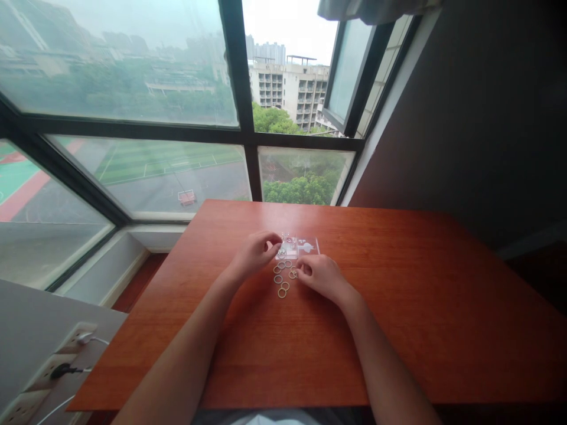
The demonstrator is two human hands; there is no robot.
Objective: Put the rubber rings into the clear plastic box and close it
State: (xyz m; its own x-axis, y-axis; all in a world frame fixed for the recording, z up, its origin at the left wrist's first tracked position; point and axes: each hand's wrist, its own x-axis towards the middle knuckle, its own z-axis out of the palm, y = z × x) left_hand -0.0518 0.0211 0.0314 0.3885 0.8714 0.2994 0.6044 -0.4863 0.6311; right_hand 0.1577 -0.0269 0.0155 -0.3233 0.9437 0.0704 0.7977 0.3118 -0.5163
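Observation:
Several thin pale rings (278, 279), some yellowish and some greenish, lie loosely on the wooden table between my hands. Just beyond them is a small clear plastic box (308, 246), its lid folded open, with small items in its left part. My left hand (254, 255) is at the box's left side, thumb and forefinger pinched together; what they hold, if anything, is too small to make out. Closed in a pinch, my right hand (325, 276) has its fingertips on the edge of a pale ring (292, 274) at the right of the group.
The reddish-brown table (420, 307) reaches to the window frame (250, 139) at the back. One window pane (349, 71) is tilted outward at upper right. Wall sockets (62, 369) with plugged-in cords are low on the left, beside the table's edge.

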